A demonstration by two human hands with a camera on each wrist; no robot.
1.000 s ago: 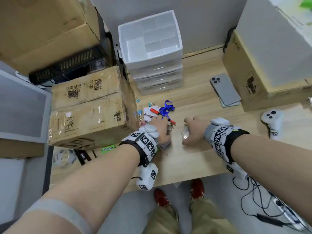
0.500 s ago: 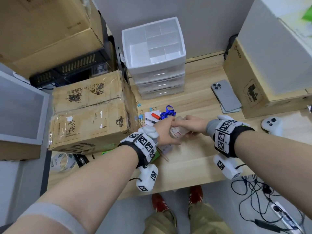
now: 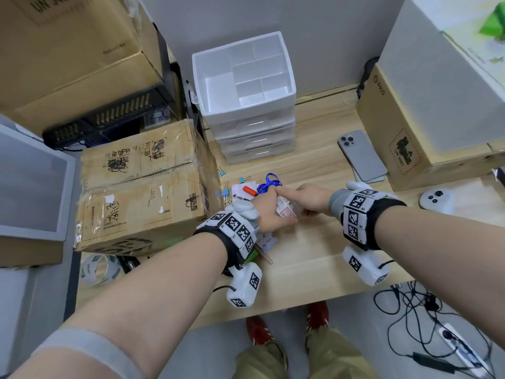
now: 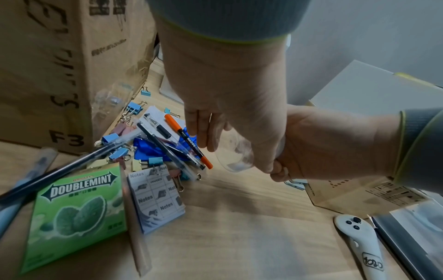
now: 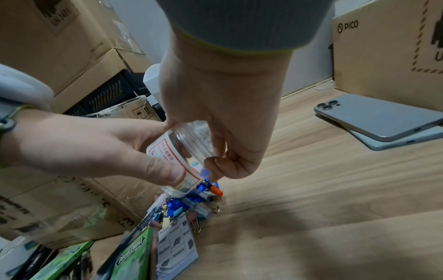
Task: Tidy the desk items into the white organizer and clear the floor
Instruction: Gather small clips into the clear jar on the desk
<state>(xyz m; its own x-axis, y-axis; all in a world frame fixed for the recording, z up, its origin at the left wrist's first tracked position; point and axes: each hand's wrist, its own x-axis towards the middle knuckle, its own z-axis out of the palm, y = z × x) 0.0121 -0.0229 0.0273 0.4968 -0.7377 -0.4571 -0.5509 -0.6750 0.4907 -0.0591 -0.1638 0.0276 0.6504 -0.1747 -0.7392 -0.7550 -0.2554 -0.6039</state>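
- Hands meet over the desk (image 3: 314,258) centre: the left hand (image 3: 269,214) wraps a small clear bottle (image 5: 178,151) with a red-printed white label, unreadable; the right hand (image 3: 314,199) pinches its clear cap end.
- Pens (image 4: 167,140), blue binder clips (image 4: 134,109) and an orange marker (image 4: 188,138) lie heaped at 11 o'clock of the hands.
- "DOUBLEMINT" gum box (image 4: 74,208) lies at 7 o'clock, beside a pad printed "Notes" (image 4: 157,197).
- White organizer (image 3: 246,86) stands at 12 o'clock; box marked "PICO" (image 5: 388,49) at 2.
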